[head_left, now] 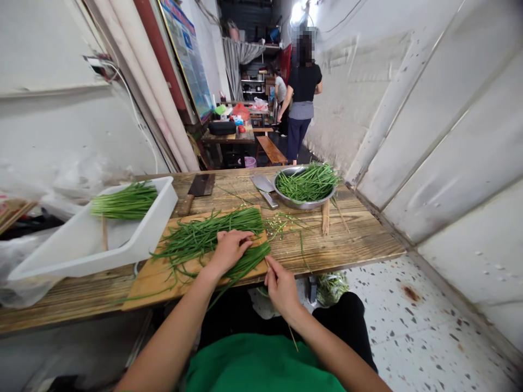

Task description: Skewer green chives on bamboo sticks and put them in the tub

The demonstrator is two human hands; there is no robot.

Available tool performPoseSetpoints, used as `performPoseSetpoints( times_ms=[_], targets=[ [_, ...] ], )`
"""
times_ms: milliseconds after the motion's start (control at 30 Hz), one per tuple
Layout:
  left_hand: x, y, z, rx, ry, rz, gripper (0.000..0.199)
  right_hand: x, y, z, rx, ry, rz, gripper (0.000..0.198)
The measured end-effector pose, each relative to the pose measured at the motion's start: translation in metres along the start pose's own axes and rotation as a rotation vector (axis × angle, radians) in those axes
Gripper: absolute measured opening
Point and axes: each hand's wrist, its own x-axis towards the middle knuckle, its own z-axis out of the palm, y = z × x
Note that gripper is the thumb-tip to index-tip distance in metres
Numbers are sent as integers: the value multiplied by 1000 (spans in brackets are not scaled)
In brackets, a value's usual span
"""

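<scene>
On the wooden cutting board (153, 280) lies a pile of long garlic chives (200, 234). My left hand (232, 249) is closed over a smaller bunch of chives (249, 260) at the board's near right side, holding it down. Beside the cut ends of that bunch, my right hand (281, 286) pinches a thin bamboo skewer (293, 337), whose long end sticks out below the hand toward my lap. The skewer's tip is at the chives; how far it goes in, I cannot make out.
A steel bowl (304, 204) heaped with chives stands at the back right, near bamboo skewers (326, 218) and a metal cleaver (265, 188). A dark cleaver (201, 186) lies behind the board. At left, a white tray (157, 234) holds chives. Two people stand farther back.
</scene>
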Motion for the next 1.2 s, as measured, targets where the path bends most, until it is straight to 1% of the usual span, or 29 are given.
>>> performPoseSetpoints(
  times_ms=[100, 167, 267, 333, 367, 433, 533, 600, 633, 767, 867, 967, 1067, 1133, 1200],
  targets=[
    [5, -4, -5, 17, -87, 7, 18, 3, -2, 0, 8, 13, -12, 39],
    [9, -9, -10, 17, -119, 15, 16, 6, -3, 0, 14, 24, -28, 39],
    [13, -18, -21, -4, -123, 29, 15, 14, -5, -2, -3, 55, -62, 39],
    [11, -21, -29, -42, -112, 33, 16, 20, -8, -6, -22, 72, -104, 38],
    [8, -22, -33, -68, -92, 25, 17, 22, -11, -8, -31, 73, -132, 38],
    [-3, -22, -38, -135, -9, -8, 24, 27, -19, -14, -46, 70, -197, 38],
    [-23, -16, -39, -237, 132, -35, 40, 34, -39, -23, -84, 50, -304, 37],
    [-31, -13, -37, -293, 161, -47, 55, 40, -54, -27, -127, 29, -364, 35],
    [-32, -13, -36, -322, 167, -59, 58, 44, -62, -29, -151, 18, -384, 34],
    [-29, -26, -36, -395, 188, -76, 52, 63, -90, -35, -196, 26, -440, 28],
    [-28, -42, -35, -333, 177, -77, 38, 79, -106, -43, -159, 58, -464, 26],
    [-33, -53, -32, -176, 178, -106, 28, 92, -118, -58, -125, 104, -461, 25],
    [-39, -54, -28, -12, 166, -115, 28, 101, -122, -77, -124, 154, -431, 25],
    [-42, -51, -27, 24, 136, -85, 28, 105, -121, -91, -136, 195, -404, 26],
    [-46, -47, -27, 40, 132, -54, 29, 108, -117, -104, -151, 236, -384, 26]
  ],
)
